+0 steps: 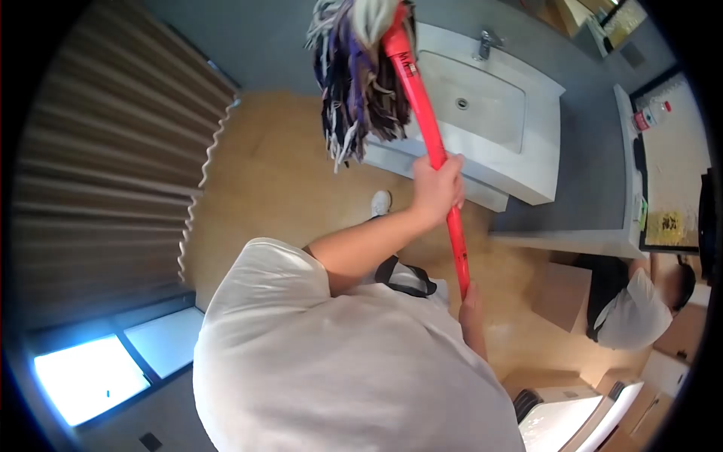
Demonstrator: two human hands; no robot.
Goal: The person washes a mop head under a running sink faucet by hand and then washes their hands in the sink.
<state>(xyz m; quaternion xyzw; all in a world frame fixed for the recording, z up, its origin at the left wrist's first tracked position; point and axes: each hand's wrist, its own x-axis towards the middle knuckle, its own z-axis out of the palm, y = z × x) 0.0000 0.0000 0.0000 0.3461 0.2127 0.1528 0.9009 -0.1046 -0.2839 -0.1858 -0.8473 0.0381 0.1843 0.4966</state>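
Note:
A mop with a red handle is held up at a slant in front of me. Its head of grey, purple and dark strands hangs at the top, beside the left end of the white sink. Around the middle of the handle, my left hand is closed. Lower down, near the handle's end, my right hand is closed on it too, with its fingers partly hidden. The strands hang loose above the floor and cover part of the sink's left edge.
A faucet stands behind the basin. Brown pleated curtains line the left side. On the right are a counter, a bottle on a ledge, a cardboard box and another person bending low.

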